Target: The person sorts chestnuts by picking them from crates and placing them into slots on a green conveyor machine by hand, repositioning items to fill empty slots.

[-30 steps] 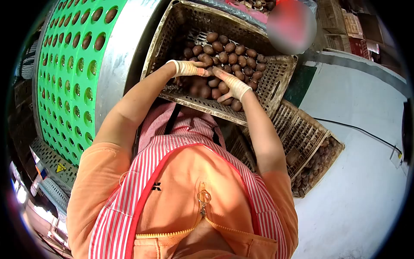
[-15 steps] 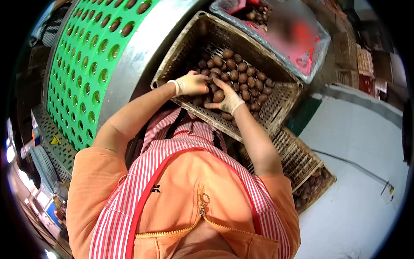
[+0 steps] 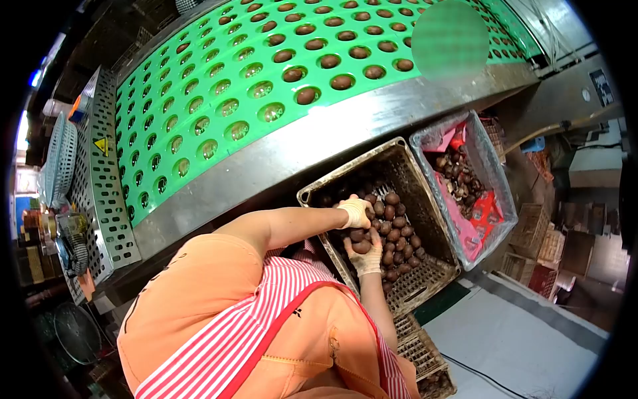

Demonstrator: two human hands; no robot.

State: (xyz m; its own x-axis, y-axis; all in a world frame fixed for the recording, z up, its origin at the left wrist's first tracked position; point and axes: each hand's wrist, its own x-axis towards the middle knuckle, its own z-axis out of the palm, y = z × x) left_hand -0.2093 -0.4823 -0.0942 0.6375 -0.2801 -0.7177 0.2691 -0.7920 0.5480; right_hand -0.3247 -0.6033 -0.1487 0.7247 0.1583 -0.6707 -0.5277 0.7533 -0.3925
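Brown eggs [image 3: 394, 235] lie heaped in a dirty beige plastic crate [image 3: 425, 176]. Both of my hands wear pale gloves and are inside this crate. My left hand [image 3: 357, 211] is curled down over the eggs near the crate's left side, its fingertips partly hidden. Just below it, my right hand [image 3: 366, 258] cups eggs [image 3: 361, 245] between thumb and fingers. The two hands almost meet around these eggs.
Beyond a metal edge [image 3: 266, 163] runs a green moulded tray [image 3: 219, 126] with oval pockets, several holding brown eggs. Right of the crate stands a plastic-lined bin [image 3: 495, 179] with brown pieces and red and pink packaging. Another crate [image 3: 425, 359] sits below.
My view has turned left, so more of the green tray shows and the crate appears further right and lower. Both hands stay among the eggs in the crate, now closer together.
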